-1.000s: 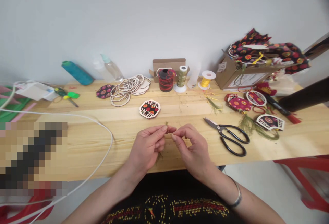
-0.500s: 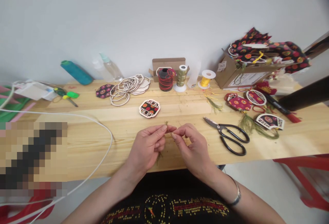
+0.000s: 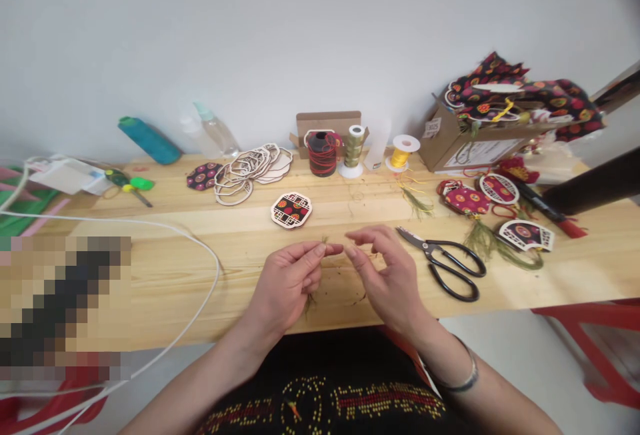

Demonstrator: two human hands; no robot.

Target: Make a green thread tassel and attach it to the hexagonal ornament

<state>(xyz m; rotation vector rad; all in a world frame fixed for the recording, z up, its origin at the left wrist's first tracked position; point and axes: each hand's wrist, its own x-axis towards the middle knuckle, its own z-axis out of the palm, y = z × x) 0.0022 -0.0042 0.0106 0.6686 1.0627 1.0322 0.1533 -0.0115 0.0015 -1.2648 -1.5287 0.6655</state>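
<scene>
My left hand is closed in a pinch around a small bundle of green thread, whose ends poke out above the thumb and below the fingers. Just right of it is my right hand, thumb and forefinger a little apart, with nothing I can make out between them. Beyond both hands lies an octagonal patterned ornament with a pale wooden frame. Black-handled scissors rest on the table to the right of my right hand.
Thread spools stand along the wall: dark red cord, green thread and yellow thread. Wooden frames are piled at back left. A cardboard box of patterned cloth sits at back right. A white cable crosses the left side.
My right hand has drawn back slightly to the right from the thread and its fingers have spread. My left hand keeps its pinch in the same place.
</scene>
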